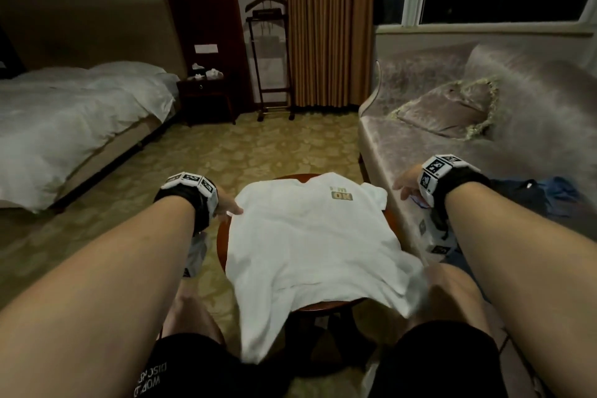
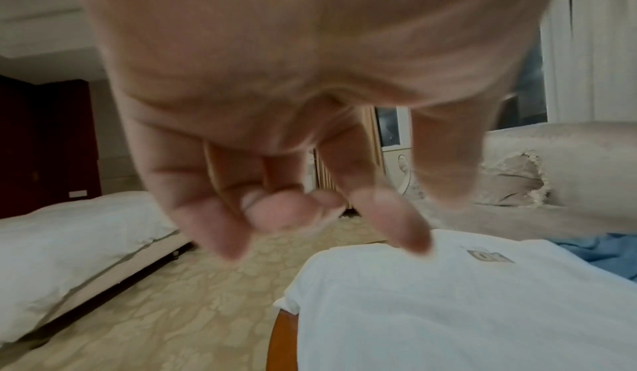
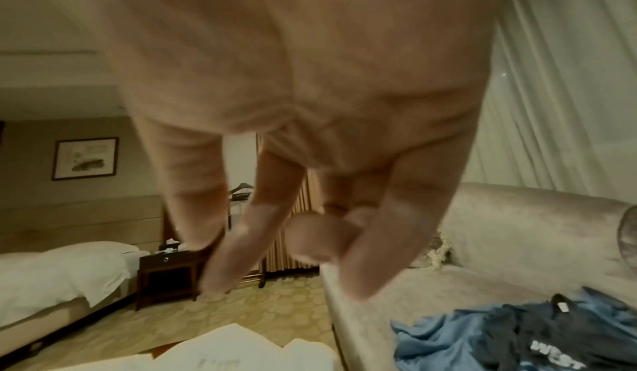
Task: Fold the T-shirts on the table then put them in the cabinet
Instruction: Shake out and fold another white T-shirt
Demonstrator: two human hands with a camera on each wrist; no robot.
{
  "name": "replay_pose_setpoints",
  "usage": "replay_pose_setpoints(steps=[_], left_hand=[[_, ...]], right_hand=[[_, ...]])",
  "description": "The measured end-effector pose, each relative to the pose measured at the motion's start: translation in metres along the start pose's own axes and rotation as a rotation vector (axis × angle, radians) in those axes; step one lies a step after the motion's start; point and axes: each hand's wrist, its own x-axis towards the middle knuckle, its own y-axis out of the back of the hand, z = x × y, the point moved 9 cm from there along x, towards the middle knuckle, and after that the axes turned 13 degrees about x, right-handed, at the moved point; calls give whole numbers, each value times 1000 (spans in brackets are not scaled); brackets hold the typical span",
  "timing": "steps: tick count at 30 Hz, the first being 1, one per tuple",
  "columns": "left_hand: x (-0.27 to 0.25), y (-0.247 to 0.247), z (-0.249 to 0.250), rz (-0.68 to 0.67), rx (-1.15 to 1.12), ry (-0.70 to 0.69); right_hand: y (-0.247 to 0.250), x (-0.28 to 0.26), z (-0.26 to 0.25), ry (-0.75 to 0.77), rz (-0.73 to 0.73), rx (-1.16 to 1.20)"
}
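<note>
A white T-shirt with a gold "OK" print lies spread face up on a small round wooden table, collar away from me and hem hanging over the near edge. My left hand hovers at the shirt's left shoulder edge, fingers loosely curled and holding nothing; in the left wrist view this left hand hangs just above the T-shirt. My right hand is off the shirt's right side, beside the sofa. Seen from the right wrist, the right hand dangles with nothing in it.
A dark T-shirt on a blue one lies on the sofa to the right, with a cushion behind. A bed stands left, a nightstand and valet stand at the back. My knees flank the table.
</note>
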Motion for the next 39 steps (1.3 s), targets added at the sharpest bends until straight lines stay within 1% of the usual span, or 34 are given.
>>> replay_pose_setpoints(steps=[1, 2, 3, 4, 6, 7, 9, 11, 12, 15, 17, 18, 21, 22, 24, 26, 30, 32, 34, 37, 39], left_hand=[[4, 6, 1, 69, -28, 12], [15, 15, 2, 165, -32, 27], [26, 21, 6, 219, -6, 28], [32, 23, 14, 242, 40, 12], [39, 19, 34, 239, 95, -69], [45, 13, 45, 228, 112, -113], [66, -3, 62, 207, 115, -172], [97, -20, 75, 185, 80, -197], [112, -28, 81, 173, 59, -209], [146, -46, 102, 154, 59, -265], [167, -52, 110, 163, 69, -266], [177, -54, 112, 161, 77, -263], [204, -58, 117, 137, 72, -248], [210, -55, 118, 151, 60, -246], [224, -40, 115, 227, -12, -214], [241, -22, 113, 320, -88, -174], [269, 7, 126, 399, -88, -171], [283, 20, 134, 438, -122, -190], [298, 27, 143, 429, -149, -219], [317, 20, 153, 330, -53, -227], [322, 12, 153, 269, -4, -204]], right_hand=[[-3, 4, -3, 17, 24, 35], [-6, 12, -3, 14, 36, 61], [-11, 20, -4, 7, 44, 91], [-18, 32, -3, -24, 39, 114], [-35, 52, -8, -45, 14, 108], [-47, 63, -11, -35, -12, 52], [-69, 85, -17, -2, -62, -147], [-87, 110, -21, 41, -80, -293], [-97, 127, -19, 53, -74, -322], [-125, 159, -19, 55, -83, -280], [-141, 178, -25, 57, -86, -237], [-145, 188, -30, 71, -63, -226], [-142, 216, -44, 97, 92, -153], [-139, 226, -46, 100, 141, -125], [-136, 243, -49, 84, 211, -94], [-136, 258, -54, 81, 256, -91], [-130, 286, -67, 108, 325, -81], [-125, 297, -70, 98, 342, -27], [-124, 309, -65, 37, 320, 72], [-127, 318, -56, -65, 265, 30], [-127, 319, -53, -83, 244, 53]])
